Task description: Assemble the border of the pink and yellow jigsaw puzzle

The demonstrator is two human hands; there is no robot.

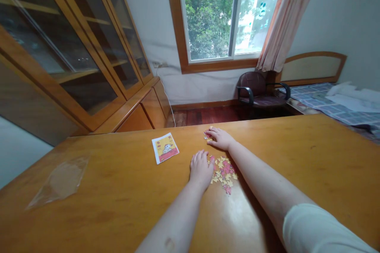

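Note:
A loose pile of yellow and pink jigsaw puzzle pieces point(223, 170) lies on the wooden table point(118, 189). My left hand point(201, 170) rests palm down at the pile's left edge, its thumb beside the nearest pieces and its fingers stretched forward. Farther back, my right hand point(221, 139) lies flat with fingers spread over a smaller group of puzzle pieces point(207, 136), partly covering them. To the left of both hands is a square picture card point(165, 148) with a white cartoon animal on yellow and pink.
A clear plastic bag point(63, 178) lies at the table's left side. Beyond the table stand a glass-door cabinet point(89, 51) at left, a dark office chair point(257, 89) under the window, and a bed point(320, 91) at right.

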